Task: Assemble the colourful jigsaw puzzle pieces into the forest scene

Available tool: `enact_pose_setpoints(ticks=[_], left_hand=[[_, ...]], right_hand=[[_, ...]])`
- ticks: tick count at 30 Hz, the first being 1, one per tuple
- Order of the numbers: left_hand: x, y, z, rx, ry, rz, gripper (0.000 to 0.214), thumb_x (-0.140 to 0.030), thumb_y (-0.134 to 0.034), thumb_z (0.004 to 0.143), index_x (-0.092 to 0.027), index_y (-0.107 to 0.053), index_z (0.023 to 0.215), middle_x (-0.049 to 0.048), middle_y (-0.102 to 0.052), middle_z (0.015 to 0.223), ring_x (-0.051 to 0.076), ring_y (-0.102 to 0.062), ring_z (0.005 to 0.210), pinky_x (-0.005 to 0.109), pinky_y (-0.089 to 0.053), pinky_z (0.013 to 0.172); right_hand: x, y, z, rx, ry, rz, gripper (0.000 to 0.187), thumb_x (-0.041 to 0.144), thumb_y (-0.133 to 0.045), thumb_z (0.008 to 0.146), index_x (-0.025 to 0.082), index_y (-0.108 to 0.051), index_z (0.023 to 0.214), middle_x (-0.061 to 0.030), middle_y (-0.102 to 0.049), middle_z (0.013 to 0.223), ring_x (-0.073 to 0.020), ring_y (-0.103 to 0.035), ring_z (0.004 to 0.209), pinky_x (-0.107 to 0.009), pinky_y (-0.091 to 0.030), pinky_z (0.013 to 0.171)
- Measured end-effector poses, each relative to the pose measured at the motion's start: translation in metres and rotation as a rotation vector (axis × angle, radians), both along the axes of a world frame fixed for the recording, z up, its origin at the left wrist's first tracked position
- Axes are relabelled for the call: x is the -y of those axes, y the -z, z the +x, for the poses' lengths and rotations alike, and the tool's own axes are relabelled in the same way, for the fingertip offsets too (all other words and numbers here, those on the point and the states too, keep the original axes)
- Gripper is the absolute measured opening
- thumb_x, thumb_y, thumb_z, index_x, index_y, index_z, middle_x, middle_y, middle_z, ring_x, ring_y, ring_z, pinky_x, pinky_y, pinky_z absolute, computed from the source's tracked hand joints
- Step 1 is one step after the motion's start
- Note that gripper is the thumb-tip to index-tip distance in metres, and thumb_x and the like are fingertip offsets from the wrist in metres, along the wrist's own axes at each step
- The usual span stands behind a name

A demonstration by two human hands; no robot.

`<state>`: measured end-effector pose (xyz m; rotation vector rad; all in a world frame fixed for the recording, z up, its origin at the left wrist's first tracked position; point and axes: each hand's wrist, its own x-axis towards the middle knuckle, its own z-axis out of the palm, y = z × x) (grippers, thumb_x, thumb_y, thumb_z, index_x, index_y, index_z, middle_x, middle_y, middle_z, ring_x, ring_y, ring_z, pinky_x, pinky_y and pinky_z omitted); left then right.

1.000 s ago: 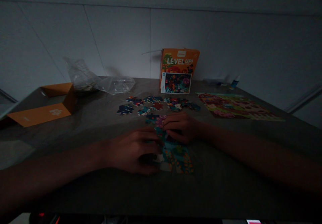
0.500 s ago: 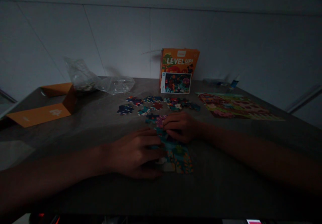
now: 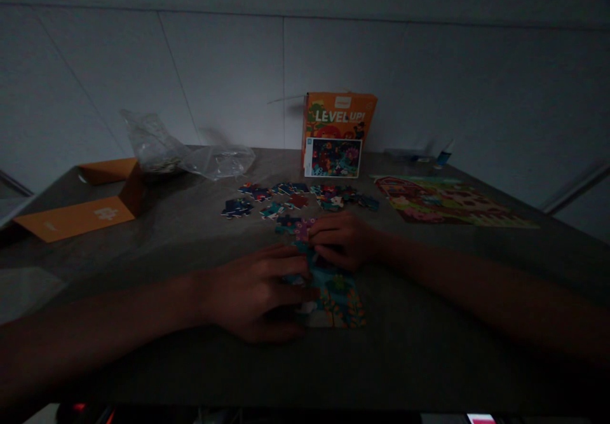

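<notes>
The scene is dim. A partly joined jigsaw (image 3: 336,297) lies on the grey table (image 3: 429,341) in front of me. My left hand (image 3: 252,290) rests on its left edge with fingers stretched flat across the pieces. My right hand (image 3: 340,238) is curled over the upper end of the joined part, its fingertips pinched on a puzzle piece near the pink one (image 3: 304,227). Several loose dark pieces (image 3: 295,196) are spread just beyond both hands.
An orange puzzle box (image 3: 337,133) stands upright at the wall. A finished colourful puzzle (image 3: 443,203) lies to the right. At the left are an open orange box part (image 3: 81,211) and a crumpled clear plastic bag (image 3: 190,154).
My left hand's fingers have slid slightly right over the joined pieces. My right hand has barely shifted.
</notes>
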<state>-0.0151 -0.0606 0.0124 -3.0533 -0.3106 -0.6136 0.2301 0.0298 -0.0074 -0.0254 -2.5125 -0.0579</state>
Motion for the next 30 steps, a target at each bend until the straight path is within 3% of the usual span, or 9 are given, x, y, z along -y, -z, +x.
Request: enact_pose_setpoints(ticks=[13, 21, 30], left_hand=[[-0.001, -0.0015, 0.0, -0.034, 0.005, -0.009, 0.033, -0.039, -0.062, 0.097, -0.015, -0.072, 0.118, 0.0126, -0.068, 0.111, 0.027, -0.064, 0.106, 0.043, -0.054, 0.102], [-0.0021, -0.0056, 0.0032, -0.078, 0.123, -0.035, 0.02, -0.027, -0.058, 0.097, -0.017, -0.074, 0.105, 0.0112, -0.071, 0.096, 0.025, -0.064, 0.088, 0.042, -0.057, 0.086], [-0.004, -0.0027, 0.0014, -0.028, 0.093, -0.128, 0.017, -0.026, -0.067, 0.095, -0.019, -0.074, 0.109, 0.0104, -0.071, 0.108, 0.023, -0.067, 0.102, 0.036, -0.058, 0.094]], right_hand=[[-0.0021, 0.0029, -0.0001, -0.005, -0.013, -0.014, 0.015, 0.017, -0.052, 0.096, 0.017, -0.066, 0.091, -0.0084, -0.073, 0.088, -0.0171, -0.068, 0.081, -0.029, -0.055, 0.073], [-0.0024, 0.0024, 0.0001, -0.013, -0.018, -0.018, 0.014, 0.016, -0.052, 0.095, 0.017, -0.066, 0.092, -0.0077, -0.073, 0.09, -0.0163, -0.069, 0.082, -0.028, -0.055, 0.073], [-0.0031, 0.0036, 0.0003, 0.002, -0.011, -0.02, 0.014, 0.016, -0.052, 0.095, 0.017, -0.066, 0.091, -0.0079, -0.073, 0.09, -0.0167, -0.069, 0.083, -0.028, -0.056, 0.073]])
